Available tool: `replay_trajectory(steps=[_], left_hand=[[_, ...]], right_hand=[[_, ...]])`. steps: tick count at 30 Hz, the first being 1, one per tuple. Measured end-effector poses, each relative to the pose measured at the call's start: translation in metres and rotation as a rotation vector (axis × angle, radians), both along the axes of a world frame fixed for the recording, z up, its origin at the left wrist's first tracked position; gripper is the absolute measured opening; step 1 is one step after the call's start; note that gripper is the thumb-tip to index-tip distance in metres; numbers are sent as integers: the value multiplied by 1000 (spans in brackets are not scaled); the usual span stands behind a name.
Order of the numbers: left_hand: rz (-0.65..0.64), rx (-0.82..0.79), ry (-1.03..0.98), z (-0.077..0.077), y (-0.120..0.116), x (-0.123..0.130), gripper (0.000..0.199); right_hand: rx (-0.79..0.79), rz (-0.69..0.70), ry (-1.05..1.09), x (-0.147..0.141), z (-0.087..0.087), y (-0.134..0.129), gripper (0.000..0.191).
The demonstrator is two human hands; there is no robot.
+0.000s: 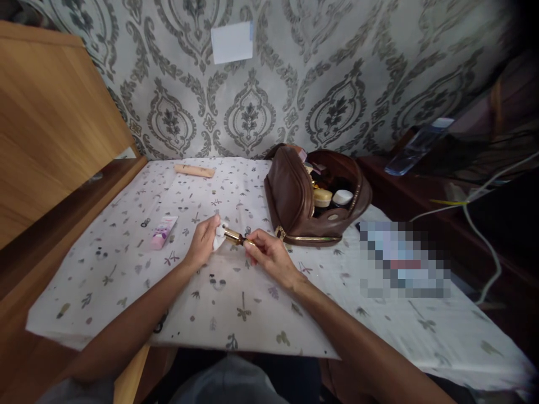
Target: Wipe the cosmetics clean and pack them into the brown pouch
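Both hands (238, 249) (fingers curled) nearly meeting, forearms converging.

Home, likely bedroom or similar room: damask-patterned wallpaper (250, 112), desk (138, 286) under leaf-print cloth, wooden furniture panel (50, 101) alongside, open brown toiletry bag (290, 191).

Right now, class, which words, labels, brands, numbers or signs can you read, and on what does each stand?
None can be read.
Pink tube: markings too small and blurred.
Peach tube: faint markings, too small.
Held gold item: no lettering discernible.
Wall card: no lettering discernible.
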State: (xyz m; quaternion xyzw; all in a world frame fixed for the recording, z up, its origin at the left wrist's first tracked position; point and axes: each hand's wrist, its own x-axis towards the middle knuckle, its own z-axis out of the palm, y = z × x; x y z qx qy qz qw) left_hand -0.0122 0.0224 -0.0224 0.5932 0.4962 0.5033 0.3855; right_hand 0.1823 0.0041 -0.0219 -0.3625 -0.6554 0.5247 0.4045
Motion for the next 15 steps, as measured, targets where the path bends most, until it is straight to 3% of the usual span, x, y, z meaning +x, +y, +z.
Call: replay_trajectory(steps=[6,15], left_hand=[[-89,89,329,14,-13,2,37],[-169,439,1078,2,-13,-2,42]], right_hand=[[-37,14,-14,0,7,-3,45],[-172,-68,-44,6,6,3,54]])
